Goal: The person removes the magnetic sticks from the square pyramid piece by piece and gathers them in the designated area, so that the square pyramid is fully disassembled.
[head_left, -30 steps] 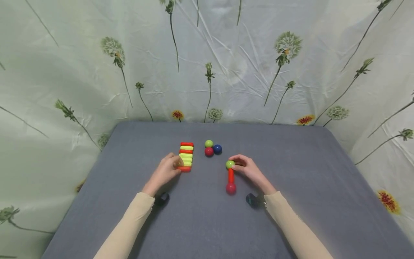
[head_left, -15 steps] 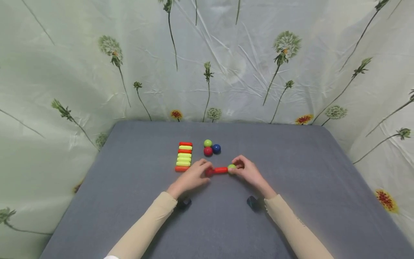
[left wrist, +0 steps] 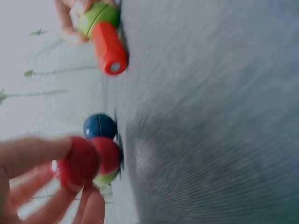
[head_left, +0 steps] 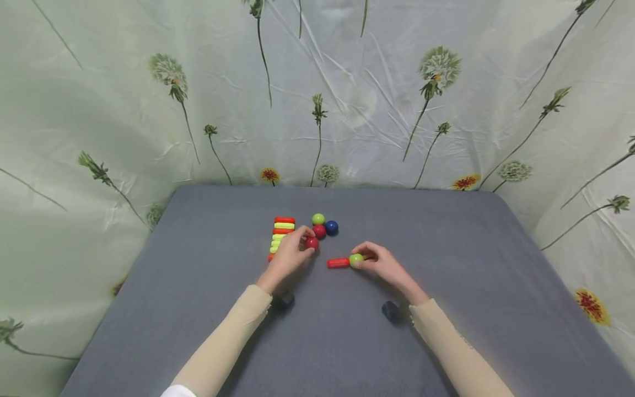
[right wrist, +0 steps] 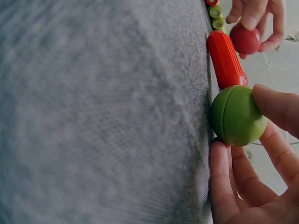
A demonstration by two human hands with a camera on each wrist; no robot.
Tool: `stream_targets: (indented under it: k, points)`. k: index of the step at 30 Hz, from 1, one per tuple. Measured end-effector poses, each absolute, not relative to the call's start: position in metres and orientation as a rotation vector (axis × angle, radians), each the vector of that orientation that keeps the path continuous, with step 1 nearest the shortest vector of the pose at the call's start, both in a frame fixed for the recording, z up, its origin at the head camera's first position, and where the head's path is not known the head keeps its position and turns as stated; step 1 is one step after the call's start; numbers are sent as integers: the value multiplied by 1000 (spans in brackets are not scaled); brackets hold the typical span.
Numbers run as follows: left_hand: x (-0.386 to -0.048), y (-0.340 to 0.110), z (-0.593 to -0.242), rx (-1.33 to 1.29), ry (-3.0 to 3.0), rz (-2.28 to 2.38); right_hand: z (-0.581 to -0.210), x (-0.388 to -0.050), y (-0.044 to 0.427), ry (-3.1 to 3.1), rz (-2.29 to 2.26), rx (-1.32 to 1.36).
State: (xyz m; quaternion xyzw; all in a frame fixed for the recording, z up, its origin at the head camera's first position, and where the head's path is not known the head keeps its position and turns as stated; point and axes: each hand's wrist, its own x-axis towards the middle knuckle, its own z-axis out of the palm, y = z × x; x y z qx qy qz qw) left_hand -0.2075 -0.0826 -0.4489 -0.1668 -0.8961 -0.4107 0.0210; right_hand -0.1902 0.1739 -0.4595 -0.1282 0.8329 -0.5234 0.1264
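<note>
My left hand [head_left: 288,256] pinches a red ball [left wrist: 80,161] between thumb and fingers, close to the ball cluster and the row of rods. With its fingers round a green ball [right wrist: 237,115], my right hand [head_left: 384,267] holds that ball at the table surface. A red ridged rod [head_left: 338,263] sticks out leftward from the green ball, its free end showing a pale metallic disc in the left wrist view. The red ball in the left hand is apart from this rod.
Behind the left hand stands a cluster of a green ball [head_left: 318,219], a red ball [head_left: 319,231] and a blue ball [head_left: 332,227]. Several red and yellow-green rods [head_left: 284,226] lie in a row to the left, partly hidden by the hand. A flowered curtain [head_left: 367,110] hangs behind the grey table [head_left: 317,342].
The rod swung from pointing toward me to pointing left. My left hand moved from the rods to its red ball, pulled the ball off the rod and carried it up and left.
</note>
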Motion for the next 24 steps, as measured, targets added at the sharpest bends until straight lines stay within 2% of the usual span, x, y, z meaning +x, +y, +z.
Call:
stream_targets:
  k: [4, 8, 17, 21, 24]
  points:
    - [-223, -84, -445, -271, -2736, -1288, -460, -191, 175, 2430, -1516, -364]
    - [-240, -83, -444, -211, -2779, -1188, -458, -190, 174, 2437, -1508, -383]
    - [-255, -79, -447, -260, -2846, -1048, -426, -173, 164, 2409, -1528, -422]
    - [-247, -77, -442, -306, -2791, -1014, -426, -172, 164, 2418, -1525, -400]
    - [-232, -71, -439, -457, -2760, -1084, -426, -173, 165, 2422, -1519, -383]
